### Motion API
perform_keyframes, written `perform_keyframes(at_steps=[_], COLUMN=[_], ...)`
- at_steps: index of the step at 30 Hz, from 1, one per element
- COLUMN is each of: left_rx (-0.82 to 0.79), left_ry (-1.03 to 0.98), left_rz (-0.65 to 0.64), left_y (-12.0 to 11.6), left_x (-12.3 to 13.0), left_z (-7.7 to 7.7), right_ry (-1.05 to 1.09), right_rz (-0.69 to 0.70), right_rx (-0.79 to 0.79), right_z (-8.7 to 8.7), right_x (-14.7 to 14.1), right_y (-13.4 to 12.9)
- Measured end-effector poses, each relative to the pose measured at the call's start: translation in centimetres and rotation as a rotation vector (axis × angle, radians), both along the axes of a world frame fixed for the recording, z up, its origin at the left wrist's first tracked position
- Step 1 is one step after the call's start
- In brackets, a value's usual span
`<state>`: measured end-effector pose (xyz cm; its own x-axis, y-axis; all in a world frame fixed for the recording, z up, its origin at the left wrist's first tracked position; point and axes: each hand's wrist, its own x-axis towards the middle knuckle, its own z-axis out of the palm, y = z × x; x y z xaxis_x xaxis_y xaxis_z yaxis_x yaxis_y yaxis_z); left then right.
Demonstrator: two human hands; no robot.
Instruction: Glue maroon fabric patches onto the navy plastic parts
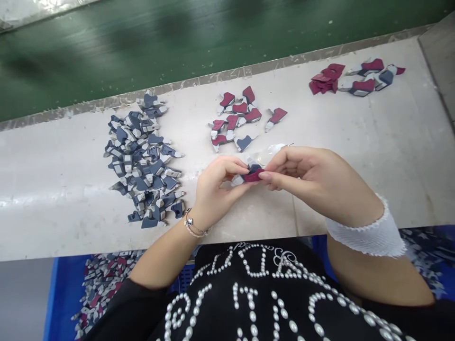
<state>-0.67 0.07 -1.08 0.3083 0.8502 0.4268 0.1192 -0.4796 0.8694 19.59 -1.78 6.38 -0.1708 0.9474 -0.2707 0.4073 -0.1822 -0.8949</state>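
Over the worktable, near its front, both hands meet at one small grey and dark blue plastic part with a maroon piece on its near side. My left hand pinches the part between thumb and fingertips. With thumb and forefinger, my right hand grips the right end of the maroon piece. Just beyond the hands, a group of grey parts with maroon faces lies on the table, along with one blue-faced part. Fingers cover some of the held part.
A large pile of blue and grey parts covers the left of the white table. Loose maroon pieces and several parts lie at the far right. Below the table edge stands a blue bin of finished-looking parts. A green belt runs behind.
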Motion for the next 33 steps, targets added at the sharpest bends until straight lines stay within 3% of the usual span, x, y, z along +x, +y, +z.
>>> perform_keyframes(at_steps=[7,18,23,29,33], left_rx=[0.038,-0.147,-0.051,0.084,0.111], left_ry=[-0.003,-0.141,-0.128,-0.053,-0.037], left_rz=[-0.026,-0.151,-0.161,-0.167,-0.177], left_y=[0.0,-0.1,0.1,0.3,0.5], left_x=[0.0,-0.2,-0.3,-0.4,-0.5], left_z=[0.2,1.2,1.5,1.9,2.1], right_ry=[0.040,0.147,0.183,0.077,0.045], right_rz=[0.004,0.191,0.198,0.229,0.233], right_rx=[-0.041,-0.108,-0.107,0.009,-0.006], right_z=[0.3,0.5,0.6,0.5,0.4], right_x=[0.1,0.3,-0.1,0.0,0.2], right_y=[0.3,-0.4,-0.4,-0.6,-1.0])
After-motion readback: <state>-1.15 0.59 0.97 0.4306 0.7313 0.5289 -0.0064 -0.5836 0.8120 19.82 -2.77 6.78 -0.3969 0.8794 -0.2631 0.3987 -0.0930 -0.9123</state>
